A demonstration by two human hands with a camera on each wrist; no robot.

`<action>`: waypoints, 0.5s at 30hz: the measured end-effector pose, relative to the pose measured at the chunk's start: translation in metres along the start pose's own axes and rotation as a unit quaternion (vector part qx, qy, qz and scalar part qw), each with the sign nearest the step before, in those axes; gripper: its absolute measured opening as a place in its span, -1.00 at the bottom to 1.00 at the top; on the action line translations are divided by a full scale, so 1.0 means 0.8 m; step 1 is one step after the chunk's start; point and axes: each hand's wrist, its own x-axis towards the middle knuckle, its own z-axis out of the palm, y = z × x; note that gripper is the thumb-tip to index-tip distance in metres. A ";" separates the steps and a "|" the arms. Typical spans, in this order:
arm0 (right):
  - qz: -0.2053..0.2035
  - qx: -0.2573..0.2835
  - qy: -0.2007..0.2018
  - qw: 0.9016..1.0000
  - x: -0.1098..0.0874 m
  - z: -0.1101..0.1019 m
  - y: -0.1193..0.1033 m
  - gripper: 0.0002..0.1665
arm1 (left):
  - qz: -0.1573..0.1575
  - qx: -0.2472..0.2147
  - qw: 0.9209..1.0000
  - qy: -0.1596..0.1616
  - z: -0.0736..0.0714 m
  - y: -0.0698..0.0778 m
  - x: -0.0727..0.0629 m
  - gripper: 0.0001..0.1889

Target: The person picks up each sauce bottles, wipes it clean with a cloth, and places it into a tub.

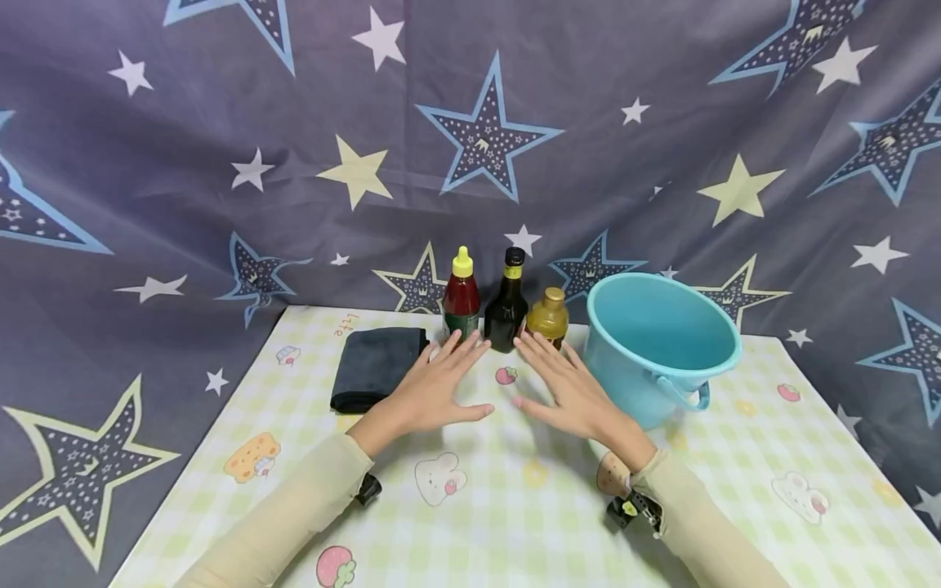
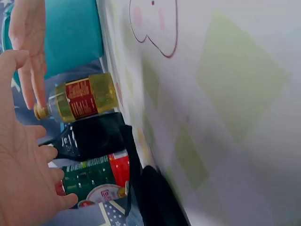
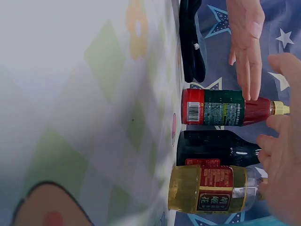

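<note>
Bottle, red with yellow nozzle [image 1: 461, 294], stands beside tall dark bottle [image 1: 506, 314] and squat amber bottle [image 1: 548, 314] at rear of green-checked table [image 1: 515, 498], left hand [image 1: 432, 390] and right hand [image 1: 572, 394] spread wide before them, gripping nothing, likely pre-grasp, next move calling for closing grip, folded dark cloth [image 1: 375, 366] and light-blue plastic bucket [image 1: 625, 371] flanking.

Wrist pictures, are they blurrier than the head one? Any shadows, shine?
Head view: fairly sharp, faint shadows by the bare left hand and bare right hand; left wrist view: the green-checked white tablecloth looks soft-edged; right wrist view: same softness, plus white glints on the glossy black narrow-necked bottle.
</note>
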 end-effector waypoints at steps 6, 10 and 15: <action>-0.007 0.000 0.038 0.999 0.003 -0.008 -0.003 -0.05 | -0.016 0.001 1.000 0.017 -0.012 -0.012 -0.005 0.01; -0.021 0.001 0.087 0.996 0.009 -0.016 -0.009 -0.12 | -0.029 -0.001 0.999 0.033 -0.024 -0.022 -0.010 -0.02; -0.044 -0.023 0.180 0.982 0.023 -0.028 -0.017 -0.26 | -0.044 0.023 0.998 0.049 -0.035 -0.037 -0.018 -0.06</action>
